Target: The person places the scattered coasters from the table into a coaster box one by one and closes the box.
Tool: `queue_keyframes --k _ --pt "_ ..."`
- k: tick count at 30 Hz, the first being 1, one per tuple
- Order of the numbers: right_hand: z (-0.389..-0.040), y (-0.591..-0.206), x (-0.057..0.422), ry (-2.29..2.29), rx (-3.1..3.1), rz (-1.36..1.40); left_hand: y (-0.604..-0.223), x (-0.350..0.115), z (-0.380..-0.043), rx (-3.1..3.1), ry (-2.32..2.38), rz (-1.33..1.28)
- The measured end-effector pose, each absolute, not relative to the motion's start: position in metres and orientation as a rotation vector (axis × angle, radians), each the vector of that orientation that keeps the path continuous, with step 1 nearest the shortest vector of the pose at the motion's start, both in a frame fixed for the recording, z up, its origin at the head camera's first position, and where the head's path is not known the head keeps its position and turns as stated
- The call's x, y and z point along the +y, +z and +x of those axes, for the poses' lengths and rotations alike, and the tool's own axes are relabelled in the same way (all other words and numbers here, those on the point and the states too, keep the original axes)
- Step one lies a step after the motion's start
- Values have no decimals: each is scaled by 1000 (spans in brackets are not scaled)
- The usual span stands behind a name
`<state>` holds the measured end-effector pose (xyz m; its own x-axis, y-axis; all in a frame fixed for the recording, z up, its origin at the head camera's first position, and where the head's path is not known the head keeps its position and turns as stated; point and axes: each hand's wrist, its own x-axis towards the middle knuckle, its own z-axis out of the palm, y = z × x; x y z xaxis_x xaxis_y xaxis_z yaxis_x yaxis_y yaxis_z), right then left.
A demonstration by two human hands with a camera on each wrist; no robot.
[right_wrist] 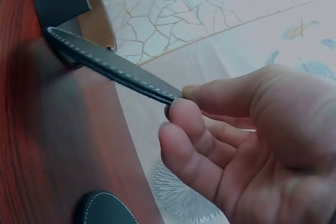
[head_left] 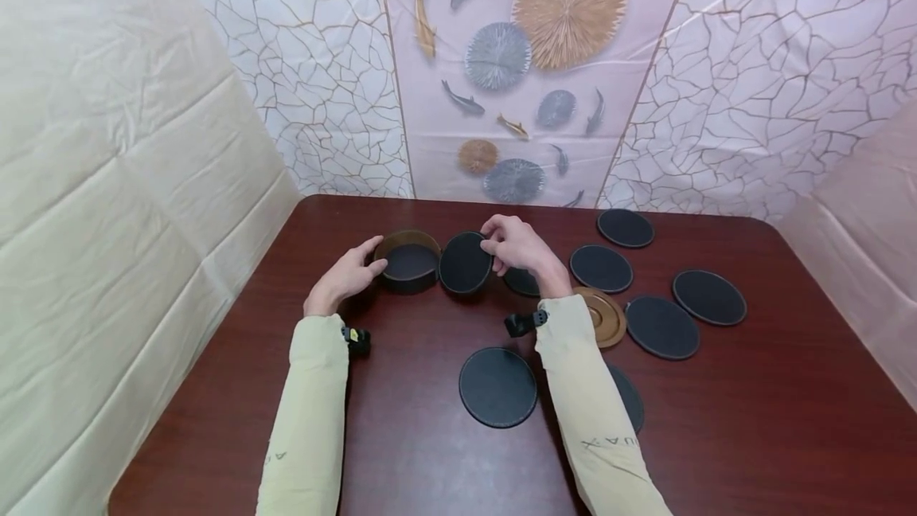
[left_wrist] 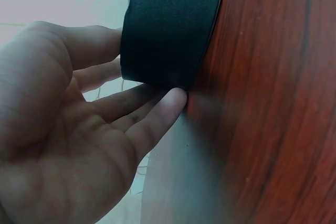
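Note:
A round black coaster holder (head_left: 407, 287) with a brown inner wall stands toward the back left of the table, a dark disc visible inside it. My left hand (head_left: 345, 273) grips its left side, thumb and fingers spread around the curved wall (left_wrist: 168, 30). In my right hand (head_left: 526, 249), thumb and fingers pinch the edge of a round black coaster (head_left: 464, 263). That coaster is tilted, its white-stitched rim (right_wrist: 115, 66) showing in the right wrist view. Its lower left edge comes right at the holder's right side.
Several black coasters lie flat: one at front centre (head_left: 497, 387), one partly behind the right hand (head_left: 521, 283), one partly under the right sleeve (head_left: 629, 400), others (head_left: 662, 327) on the right. A brown ringed disc (head_left: 605, 317) lies beside the right forearm. Patterned wall cloth hangs behind the table.

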<state>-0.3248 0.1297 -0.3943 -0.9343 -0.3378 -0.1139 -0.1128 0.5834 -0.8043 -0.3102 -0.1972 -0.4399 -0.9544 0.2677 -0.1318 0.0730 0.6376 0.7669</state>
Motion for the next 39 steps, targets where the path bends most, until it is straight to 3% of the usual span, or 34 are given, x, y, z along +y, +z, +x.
queue_keyframes --k 9,27,39 --pt "-318 -389 131 -1385 2625 -349 -442 -194 -312 2630 1222 267" --pt "-319 -403 89 -1807 2709 -243 -440 -195 -312 2624 1223 252" --pt "-318 -415 65 -1827 2726 -269 -440 -197 -312 2654 1193 253"
